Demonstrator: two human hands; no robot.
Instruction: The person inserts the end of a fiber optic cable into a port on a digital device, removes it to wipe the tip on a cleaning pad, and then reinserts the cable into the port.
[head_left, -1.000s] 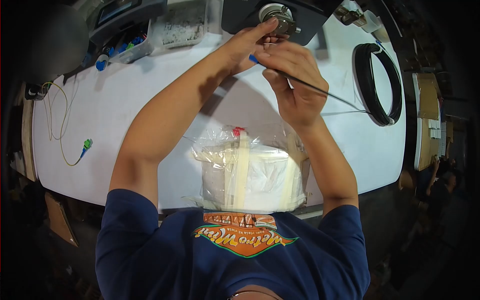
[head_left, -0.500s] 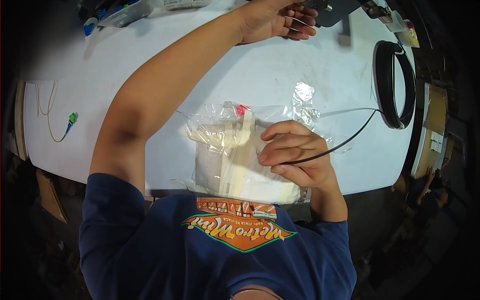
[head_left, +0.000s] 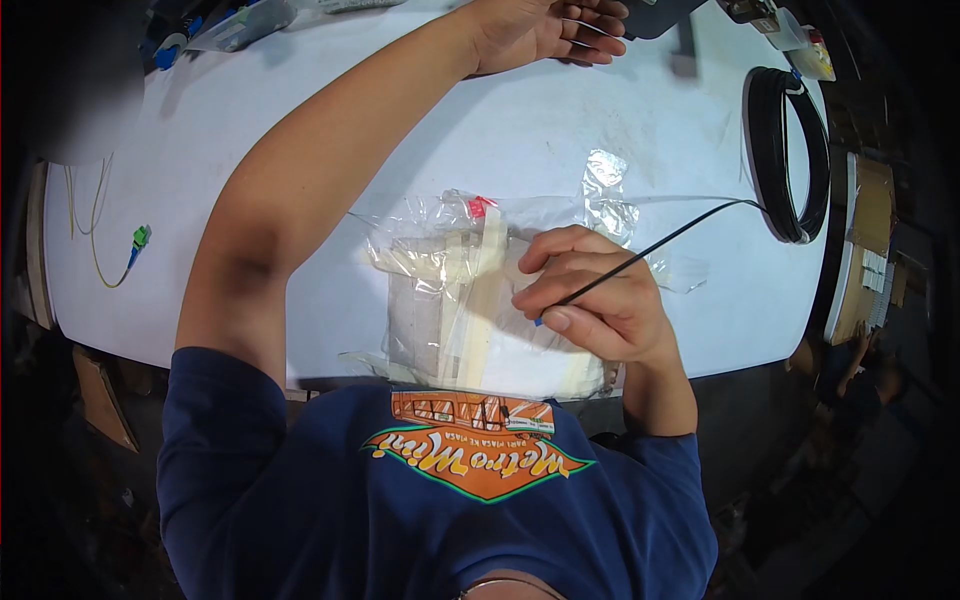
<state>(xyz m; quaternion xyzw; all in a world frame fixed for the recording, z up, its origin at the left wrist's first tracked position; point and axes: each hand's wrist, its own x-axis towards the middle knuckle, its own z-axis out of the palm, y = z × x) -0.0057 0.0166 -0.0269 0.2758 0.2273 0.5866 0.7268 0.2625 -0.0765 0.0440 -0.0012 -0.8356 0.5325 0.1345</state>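
Note:
My left hand [head_left: 550,35] is at the top edge, partly cut off, beside a black device [head_left: 655,15]. Its visible fingers are loosely bent and apart, and I see nothing in them. My right hand [head_left: 600,300] pinches the end of a black cable [head_left: 665,238]; a small blue tip shows at the fingertips. From there the cable runs to a black coil [head_left: 788,155] at the right. Just below and left of my right hand lie clear plastic bags [head_left: 430,320] with pale strips inside, near the table's front edge.
A thin yellow fibre [head_left: 97,245] with a green and blue connector [head_left: 138,245] lies at the left of the white table [head_left: 330,330]. A clear container [head_left: 240,25] is at the top left. Beyond the right edge are a cardboard piece [head_left: 872,205] and part of another person [head_left: 855,370].
The cable now rises more straight from my right hand, and its blue tip has come into view. The whole table view has shifted slightly upward, and more of my left hand is cut off.

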